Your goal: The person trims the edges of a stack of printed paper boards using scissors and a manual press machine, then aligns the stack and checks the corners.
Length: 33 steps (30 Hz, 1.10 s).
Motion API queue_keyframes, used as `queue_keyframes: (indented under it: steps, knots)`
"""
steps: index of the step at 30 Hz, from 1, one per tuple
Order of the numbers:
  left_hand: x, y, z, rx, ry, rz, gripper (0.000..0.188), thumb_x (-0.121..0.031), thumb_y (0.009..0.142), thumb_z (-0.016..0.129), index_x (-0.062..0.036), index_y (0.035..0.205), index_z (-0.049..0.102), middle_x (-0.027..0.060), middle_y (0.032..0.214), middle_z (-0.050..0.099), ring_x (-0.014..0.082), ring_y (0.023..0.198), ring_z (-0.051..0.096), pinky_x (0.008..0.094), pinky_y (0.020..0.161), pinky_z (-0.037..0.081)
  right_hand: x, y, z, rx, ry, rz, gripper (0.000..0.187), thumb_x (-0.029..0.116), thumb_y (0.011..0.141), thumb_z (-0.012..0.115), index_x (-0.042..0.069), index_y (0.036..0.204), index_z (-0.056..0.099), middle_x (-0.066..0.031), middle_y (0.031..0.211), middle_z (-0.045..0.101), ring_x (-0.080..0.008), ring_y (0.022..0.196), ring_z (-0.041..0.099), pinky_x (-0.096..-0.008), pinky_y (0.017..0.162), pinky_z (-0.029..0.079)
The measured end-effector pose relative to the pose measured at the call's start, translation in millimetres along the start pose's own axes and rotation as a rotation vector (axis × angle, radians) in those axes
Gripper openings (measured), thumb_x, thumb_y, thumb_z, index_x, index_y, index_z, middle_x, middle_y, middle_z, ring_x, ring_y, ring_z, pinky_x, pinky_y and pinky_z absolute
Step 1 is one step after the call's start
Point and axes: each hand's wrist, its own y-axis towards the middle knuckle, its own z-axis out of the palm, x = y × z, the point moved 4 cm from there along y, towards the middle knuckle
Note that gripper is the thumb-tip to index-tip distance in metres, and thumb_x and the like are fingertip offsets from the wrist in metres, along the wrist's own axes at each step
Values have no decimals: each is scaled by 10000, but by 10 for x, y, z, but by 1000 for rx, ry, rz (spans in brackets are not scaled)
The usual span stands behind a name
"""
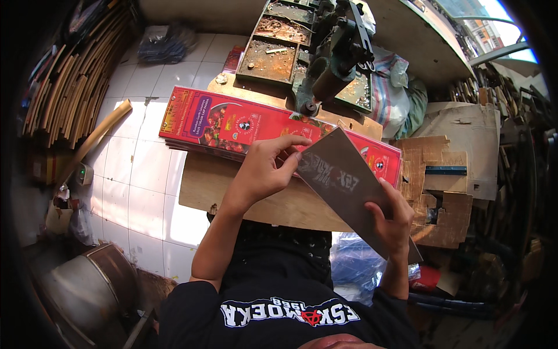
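My right hand (395, 218) grips a dark, glossy rectangular panel (354, 189) by its right side, thumb on its face. The panel is tilted, and its surface mirrors the print of my black shirt. At its upper left edge, my left hand (266, 170) is closed in a pinch, thumb and forefinger at the rim. Beneath the hands lies a stack of long red printed panels (279, 123) with food pictures, across a wooden board (203, 189). Part of the stack is hidden by the panel and my left hand.
Behind the stack stands a dark metal press (334, 72) beside compartmented trays (270, 61) holding small scraps. Cut cardboard (415, 174) lies to the right. Wooden strips (87, 75) lean at the left, and a metal drum (87, 291) stands at lower left. A plastic bag (357, 259) lies below the board.
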Motion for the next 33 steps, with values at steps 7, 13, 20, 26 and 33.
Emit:
queue_keyframes:
  steps: [7, 13, 20, 26, 33]
  knots:
    - [-485, -160, -16, -192, 146, 476, 317, 109, 785, 681, -77, 1037, 732, 125, 1116, 668, 217, 971, 685, 294, 749, 603, 382, -153, -464, -228, -390, -569, 350, 63, 716, 801, 143, 1040, 696, -13, 846, 646, -167, 623, 597, -294, 525, 456]
    - [-553, -207, -69, -307, 213, 638, 336, 69, 773, 714, -99, 1063, 732, 114, 1142, 669, 233, 1003, 681, 304, 780, 607, 468, -111, -415, -231, -535, -726, 271, 116, 745, 802, 173, 997, 720, 46, 997, 631, -141, 771, 515, -294, 607, 438]
    - [-596, -343, -77, -334, 404, 816, 306, 4, 734, 754, -121, 1012, 727, 100, 1115, 686, 268, 1013, 675, 378, 837, 562, 422, -118, -335, -278, -553, -753, 226, 127, 765, 798, 164, 974, 723, 39, 996, 630, -141, 756, 503, -299, 599, 426]
    - [-646, -439, -22, -263, 640, 986, 177, -104, 763, 759, -166, 924, 721, 36, 1010, 709, 236, 971, 690, 399, 868, 550, 350, -159, -359, -282, -522, -699, 233, 130, 763, 795, 167, 980, 718, 17, 978, 646, -159, 796, 564, -307, 623, 496]
    - [-641, -300, 302, -132, 587, 990, 178, -121, 724, 784, -180, 881, 726, -11, 934, 702, 196, 951, 676, 390, 880, 535, 74, -380, -466, -344, -518, -504, 214, 118, 763, 781, 169, 960, 716, -24, 977, 692, -212, 846, 668, -342, 721, 573]
